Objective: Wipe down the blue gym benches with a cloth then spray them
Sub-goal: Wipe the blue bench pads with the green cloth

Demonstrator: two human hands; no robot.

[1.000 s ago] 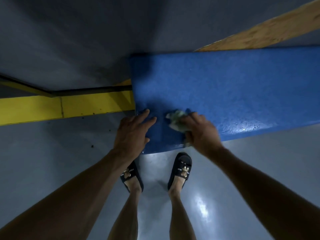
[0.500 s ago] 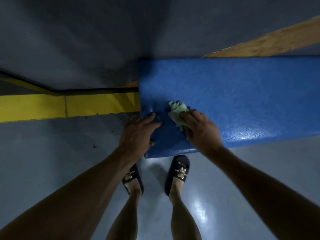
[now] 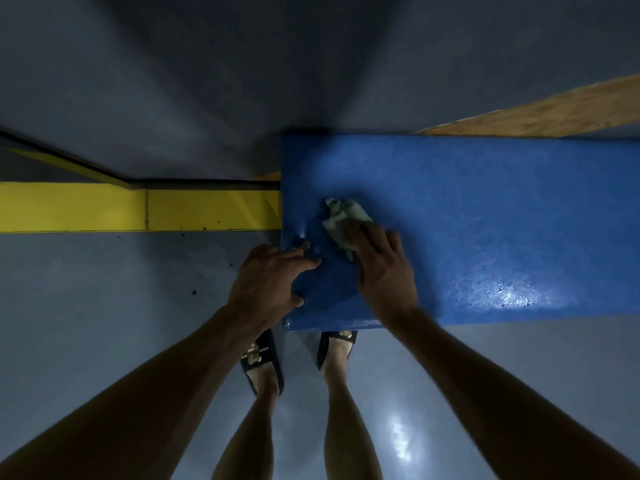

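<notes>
A blue padded gym bench [image 3: 485,220] runs from the middle of the view off to the right, its surface shiny with a wet glare near the front edge. My right hand [image 3: 384,271] presses a pale green crumpled cloth [image 3: 343,216] flat on the bench near its left end; part of the cloth sticks out beyond my fingers. My left hand [image 3: 266,282] rests spread over the bench's front left corner, fingers on the pad, holding nothing. No spray bottle is in view.
A yellow painted band [image 3: 138,209] lies on the floor to the left of the bench. A wooden board [image 3: 540,112] slants behind the bench at the right. My feet in dark slippers [image 3: 261,358] stand on the grey floor just under the bench's front edge.
My right hand has pushed the cloth away from me, from the front edge towards the middle of the pad. My left hand has stayed at the corner. The view has shifted slightly.
</notes>
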